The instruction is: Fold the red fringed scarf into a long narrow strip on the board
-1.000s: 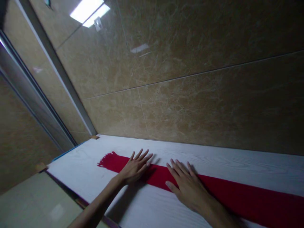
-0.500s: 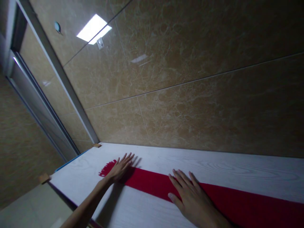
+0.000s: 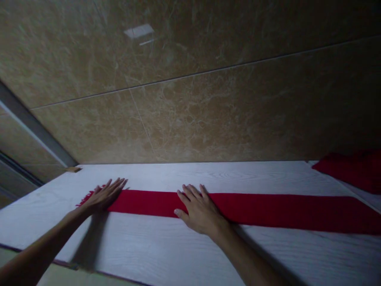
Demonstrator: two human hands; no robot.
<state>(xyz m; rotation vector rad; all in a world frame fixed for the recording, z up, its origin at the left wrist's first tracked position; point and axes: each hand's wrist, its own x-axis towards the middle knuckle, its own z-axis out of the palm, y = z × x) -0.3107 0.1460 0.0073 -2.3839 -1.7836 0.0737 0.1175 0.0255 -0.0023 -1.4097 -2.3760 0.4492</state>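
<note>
A long red scarf (image 3: 268, 210) with a fringed left end lies lengthwise, flat, on a white wood-grain table (image 3: 143, 246). Over its left part, close to the fringe, rests my left hand (image 3: 105, 195), fingers stretched out and apart. Farther right, about the middle of the scarf, my right hand (image 3: 198, 210) is spread with its palm down on the cloth. Neither hand grips anything. The cloth beneath both palms is hidden.
A bunched red cloth (image 3: 354, 171) sits at the far right end of the table. Marbled tan wall panels (image 3: 190, 99) rise along the back edge. A small wooden block (image 3: 73, 169) is at the back left corner, beside a grey metal post (image 3: 38, 127).
My view has swung to the right, so the scarf's right part and the bunched red cloth have come into sight. Both hands stay spread on the scarf, in about the same places.
</note>
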